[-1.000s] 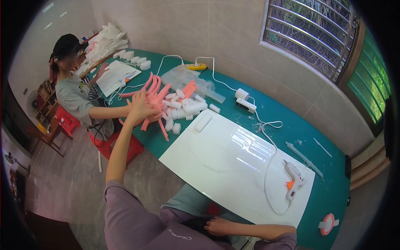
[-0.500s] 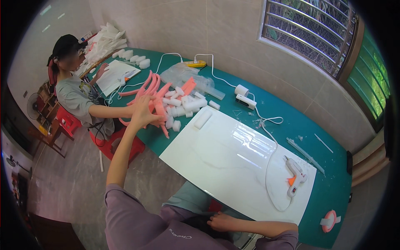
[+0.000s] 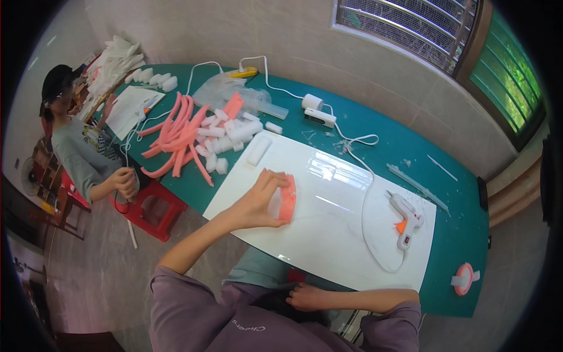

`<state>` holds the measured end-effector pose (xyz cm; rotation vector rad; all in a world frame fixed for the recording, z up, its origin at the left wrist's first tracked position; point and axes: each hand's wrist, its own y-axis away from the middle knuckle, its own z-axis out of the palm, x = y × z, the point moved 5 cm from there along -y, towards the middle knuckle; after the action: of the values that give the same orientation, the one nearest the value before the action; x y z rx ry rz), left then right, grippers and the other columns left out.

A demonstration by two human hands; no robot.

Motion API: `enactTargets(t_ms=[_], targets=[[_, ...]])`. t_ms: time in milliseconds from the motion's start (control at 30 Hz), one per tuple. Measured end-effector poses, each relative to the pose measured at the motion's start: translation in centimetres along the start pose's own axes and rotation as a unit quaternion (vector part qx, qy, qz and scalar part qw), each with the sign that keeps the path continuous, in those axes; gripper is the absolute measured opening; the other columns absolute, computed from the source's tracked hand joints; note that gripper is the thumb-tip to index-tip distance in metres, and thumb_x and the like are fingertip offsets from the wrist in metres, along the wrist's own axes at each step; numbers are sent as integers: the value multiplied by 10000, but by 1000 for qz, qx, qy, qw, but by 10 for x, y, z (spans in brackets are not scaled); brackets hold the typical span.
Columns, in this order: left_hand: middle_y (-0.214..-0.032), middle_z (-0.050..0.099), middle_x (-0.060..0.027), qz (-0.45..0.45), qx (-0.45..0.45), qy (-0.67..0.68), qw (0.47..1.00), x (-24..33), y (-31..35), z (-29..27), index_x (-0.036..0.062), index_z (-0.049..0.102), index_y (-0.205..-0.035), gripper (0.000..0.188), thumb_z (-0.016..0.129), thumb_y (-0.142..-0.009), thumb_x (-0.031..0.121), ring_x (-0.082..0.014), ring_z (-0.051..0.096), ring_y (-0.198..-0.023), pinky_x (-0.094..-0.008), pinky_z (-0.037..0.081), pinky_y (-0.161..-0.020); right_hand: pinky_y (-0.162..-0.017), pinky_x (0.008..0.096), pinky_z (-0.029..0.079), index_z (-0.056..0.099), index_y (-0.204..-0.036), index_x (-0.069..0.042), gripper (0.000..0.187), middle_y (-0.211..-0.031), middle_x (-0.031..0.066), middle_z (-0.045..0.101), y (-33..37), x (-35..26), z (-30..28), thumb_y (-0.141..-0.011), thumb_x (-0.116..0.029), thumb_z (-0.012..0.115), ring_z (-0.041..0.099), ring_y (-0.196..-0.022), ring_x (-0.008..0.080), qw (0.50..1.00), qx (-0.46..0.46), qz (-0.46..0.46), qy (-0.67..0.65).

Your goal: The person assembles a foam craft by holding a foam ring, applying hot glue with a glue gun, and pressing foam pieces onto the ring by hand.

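Note:
My left hand [image 3: 256, 202] grips a curved pink foam strip [image 3: 288, 198] between the thumb and fingers, over the left part of a glossy white board [image 3: 328, 234]. Close to that hand, a white foam block [image 3: 258, 151] lies at the board's far left corner. My right hand [image 3: 305, 296] rests at my lap below the board's edge, its fingers curled; whether anything is inside them is hidden. Toward the board's right side lies a white glue gun [image 3: 404, 214] with an orange trigger, its cord looping across the board.
Pink foam strips [image 3: 182, 138] and white foam pieces [image 3: 226, 141] pile up left of the board on the green table [image 3: 463, 234]. A pink ring [image 3: 463, 279] sits at the right end. A co-worker [image 3: 88, 146] is at the left, beside a red stool [image 3: 155, 208].
My left hand has come from the foam pile rightward over the board, bringing the pink foam strip. The co-worker's near hand has drawn back from the pile. My right hand stays at my lap.

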<state>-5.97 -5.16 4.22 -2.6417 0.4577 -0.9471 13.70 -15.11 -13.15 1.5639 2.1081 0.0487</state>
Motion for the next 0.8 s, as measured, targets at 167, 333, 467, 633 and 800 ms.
enactTargets(t_ms=[167,333,467,633,800], targets=[[-1120,367,-139,25,-4,70,997,-3,0,22,67,385,-1056,644,726,-514,133,-311,344,-1071,-393,298,-922,-704,355,407,553,-839,-56,176,-775,89,561,1,1,2,-758,-173,449,558,-763,234,1000,-1,11,7],[-1264,236,-135,-21,11,142,990,-20,6,31,120,349,-1076,664,716,-522,115,-311,252,-1176,-405,278,-941,-674,358,412,558,-836,-63,172,-795,88,574,3,-1,-3,-755,-179,461,561,-749,240,1000,10,1,23],[-1297,197,-129,-39,9,277,960,-31,12,47,153,345,-1067,674,716,-507,99,-298,199,-1214,-432,293,-934,-650,338,422,541,-838,-54,169,-841,93,557,5,-9,-50,-756,-193,490,549,-741,259,993,90,-54,-61],[-1279,212,-118,-31,78,313,946,-41,18,50,176,351,-1055,683,721,-488,86,-289,238,-1178,-428,349,-892,-632,297,438,518,-870,-44,193,-829,83,510,46,17,-163,-694,-41,598,522,-742,223,822,554,6,-128],[-1264,210,-132,-16,93,281,955,-36,18,52,156,349,-1051,673,718,-492,95,-294,250,-1161,-413,337,-896,-623,247,427,535,-799,-17,113,-744,72,523,55,70,-181,-709,-16,603,540,-707,169,721,611,197,-261]])
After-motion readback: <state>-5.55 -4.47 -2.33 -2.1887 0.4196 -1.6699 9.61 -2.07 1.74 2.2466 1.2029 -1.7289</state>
